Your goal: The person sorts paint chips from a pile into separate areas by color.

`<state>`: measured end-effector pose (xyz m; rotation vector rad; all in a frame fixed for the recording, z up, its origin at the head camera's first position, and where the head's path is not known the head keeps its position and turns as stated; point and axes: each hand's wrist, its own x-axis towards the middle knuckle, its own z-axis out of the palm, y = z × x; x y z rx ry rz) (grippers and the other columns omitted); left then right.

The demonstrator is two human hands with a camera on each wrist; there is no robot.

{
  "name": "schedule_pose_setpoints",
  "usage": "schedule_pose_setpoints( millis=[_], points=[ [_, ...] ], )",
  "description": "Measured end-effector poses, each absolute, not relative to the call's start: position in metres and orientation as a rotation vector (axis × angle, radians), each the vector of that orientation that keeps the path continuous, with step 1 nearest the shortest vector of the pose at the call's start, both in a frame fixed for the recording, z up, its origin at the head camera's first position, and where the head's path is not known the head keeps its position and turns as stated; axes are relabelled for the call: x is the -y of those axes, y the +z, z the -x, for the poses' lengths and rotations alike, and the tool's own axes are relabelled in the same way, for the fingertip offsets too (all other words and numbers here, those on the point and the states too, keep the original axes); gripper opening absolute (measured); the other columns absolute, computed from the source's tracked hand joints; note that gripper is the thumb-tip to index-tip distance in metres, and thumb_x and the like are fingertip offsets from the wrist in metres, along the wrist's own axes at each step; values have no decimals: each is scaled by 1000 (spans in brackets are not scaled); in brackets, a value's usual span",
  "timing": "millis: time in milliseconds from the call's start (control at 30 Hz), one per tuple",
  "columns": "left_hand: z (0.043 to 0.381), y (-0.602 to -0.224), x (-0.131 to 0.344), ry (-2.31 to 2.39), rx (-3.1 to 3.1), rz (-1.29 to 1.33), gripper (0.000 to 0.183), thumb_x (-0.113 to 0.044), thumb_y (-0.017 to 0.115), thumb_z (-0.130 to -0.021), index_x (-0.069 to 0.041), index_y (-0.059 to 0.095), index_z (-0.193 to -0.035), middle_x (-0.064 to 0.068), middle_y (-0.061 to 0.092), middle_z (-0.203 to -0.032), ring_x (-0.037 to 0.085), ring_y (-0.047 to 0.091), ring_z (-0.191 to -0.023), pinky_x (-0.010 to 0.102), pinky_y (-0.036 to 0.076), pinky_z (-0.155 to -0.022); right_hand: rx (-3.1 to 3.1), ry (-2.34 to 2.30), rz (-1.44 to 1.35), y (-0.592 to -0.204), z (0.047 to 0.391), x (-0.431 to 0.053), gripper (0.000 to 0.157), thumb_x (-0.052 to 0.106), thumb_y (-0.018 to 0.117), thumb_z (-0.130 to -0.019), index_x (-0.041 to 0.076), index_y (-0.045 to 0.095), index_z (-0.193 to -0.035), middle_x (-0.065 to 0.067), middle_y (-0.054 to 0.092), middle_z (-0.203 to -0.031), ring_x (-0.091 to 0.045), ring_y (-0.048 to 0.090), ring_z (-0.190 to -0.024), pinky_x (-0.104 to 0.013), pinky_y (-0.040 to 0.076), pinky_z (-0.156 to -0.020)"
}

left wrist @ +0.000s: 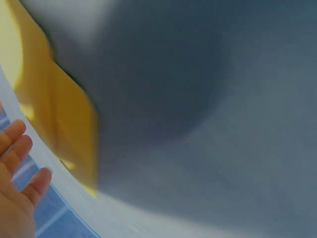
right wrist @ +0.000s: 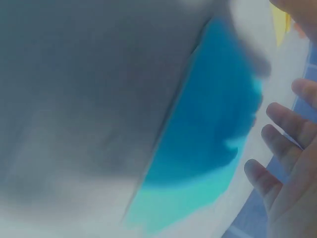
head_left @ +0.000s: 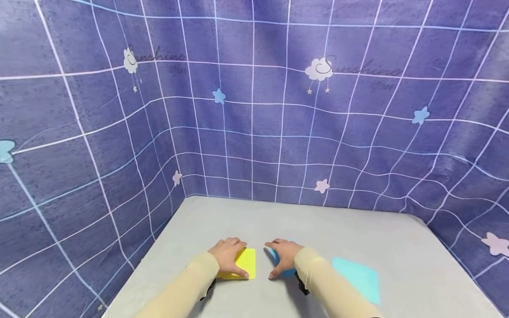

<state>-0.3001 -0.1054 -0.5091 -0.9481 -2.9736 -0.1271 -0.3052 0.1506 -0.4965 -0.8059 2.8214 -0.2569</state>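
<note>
A yellow square sheet [head_left: 248,261] lies on the grey-white table, partly covered by my left hand [head_left: 227,256]. That hand is spread over it, thumb near the front edge, fingers extended. In the left wrist view the yellow sheet [left wrist: 74,119] has a crease, and the fingers [left wrist: 21,154] are apart and hold nothing. My right hand [head_left: 287,255] hovers over a blue sheet [head_left: 289,273], hiding most of it. The right wrist view shows its fingers [right wrist: 287,121] spread beside a blue sheet [right wrist: 203,119], part of it in shadow.
To the right of my right forearm lies a light turquoise sheet [head_left: 359,278]. The pale table [head_left: 318,225] is backed at the far side, left and right by a purple-blue curtain [head_left: 254,115] with grid lines, stars and clouds.
</note>
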Motion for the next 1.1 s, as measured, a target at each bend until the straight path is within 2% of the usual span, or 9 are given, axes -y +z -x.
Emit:
schedule_pose_setpoints(
  millis=[233,367,500,733,1100],
  points=[
    [307,-515,63,-96,2988,1025,105,-83,61,-65,-13,47,-142,11,51,-134,27,46,-126,47,39,-103,-2853,-245,761,-505,299,-186,100,62,81,-61,16,47,-143,-8,52,-133,-23,56,-110,-42,48,-92],
    [307,-521,40,-90,3018,1069,106,-86,57,-64,-16,44,-144,8,50,-134,24,46,-126,43,38,-105,-2860,-279,756,-509,294,-197,98,60,81,-61,15,48,-142,-9,51,-135,-26,54,-114,-45,47,-94],
    [308,-520,21,-80,3006,1081,106,-84,60,-65,-15,44,-144,8,50,-135,23,46,-126,43,38,-104,-2894,-311,742,-509,293,-207,98,59,82,-61,14,48,-142,-10,47,-138,-30,50,-121,-50,44,-97],
    [311,-521,-6,-61,2972,1072,106,-83,60,-67,-14,41,-145,11,48,-136,26,46,-126,44,41,-102,-2927,-371,640,-508,291,-223,101,55,86,-60,12,46,-143,-17,45,-139,-36,49,-120,-52,45,-95],
    [312,-522,-26,-64,3015,1104,103,-82,57,-70,-15,41,-146,12,48,-136,26,45,-126,46,38,-104,-2952,-366,588,-510,290,-229,96,57,83,-62,13,49,-141,-14,48,-136,-34,48,-120,-54,43,-93]
  ],
)
